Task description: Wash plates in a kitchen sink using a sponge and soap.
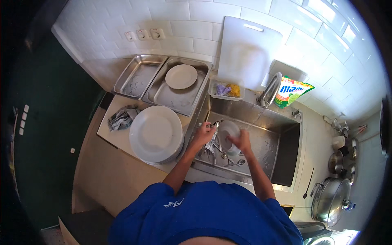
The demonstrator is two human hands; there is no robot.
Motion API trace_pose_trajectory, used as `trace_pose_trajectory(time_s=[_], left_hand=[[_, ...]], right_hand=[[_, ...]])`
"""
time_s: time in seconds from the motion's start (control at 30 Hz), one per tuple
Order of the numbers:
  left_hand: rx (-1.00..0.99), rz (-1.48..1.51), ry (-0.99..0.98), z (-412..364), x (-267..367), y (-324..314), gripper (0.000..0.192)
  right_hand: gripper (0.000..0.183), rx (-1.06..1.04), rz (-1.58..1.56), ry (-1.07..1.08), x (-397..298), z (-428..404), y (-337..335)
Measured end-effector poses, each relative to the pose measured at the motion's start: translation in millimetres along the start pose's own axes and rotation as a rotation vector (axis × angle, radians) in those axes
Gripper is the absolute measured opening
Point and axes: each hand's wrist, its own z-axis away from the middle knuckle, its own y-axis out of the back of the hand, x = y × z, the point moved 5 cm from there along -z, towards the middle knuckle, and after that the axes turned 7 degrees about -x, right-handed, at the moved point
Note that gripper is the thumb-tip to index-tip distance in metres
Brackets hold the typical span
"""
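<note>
My right hand point(241, 141) grips the side of a small white bowl point(228, 130) in the stainless steel sink point(263, 150), its fingers reaching over the bowl's inside. Just left of the bowl is my left hand point(205, 133), fingers curled above a heap of metal cutlery point(211, 146). Something metal shows by its fingertips, but whether it is held cannot be made out. Several spoons point(241, 162) lie on the sink floor below the bowl. From the curved faucet point(271, 90) a thin stream of water runs down to the right of the bowl.
Stacked white plates point(156, 134) stand left of the sink beside a crumpled cloth point(123, 118). Behind are two steel trays, one point(174, 97) holding a plate point(181, 76). A plastic tub point(226, 97) with sponges, a detergent pouch point(291, 92) and a cutting board point(248, 49) line the wall.
</note>
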Motion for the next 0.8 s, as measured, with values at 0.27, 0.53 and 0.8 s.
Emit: trace_pose_trajectory(time_s=[0.27, 0.53, 0.8], left_hand=[[-0.063, -0.155, -0.186, 51, 81, 7, 0.062], [-0.195, 0.192, -0.274, 125, 189, 60, 0.053], [-0.041, 0.243, -0.364, 132, 168, 125, 0.047]], right_hand=[[0.039, 0.105, -0.111, 0.058, -91, -7, 32], [0.043, 0.190, -0.293, 0.314, -193, -96, 44], [0.039, 0.049, 0.169, 0.663, -246, -197, -44]])
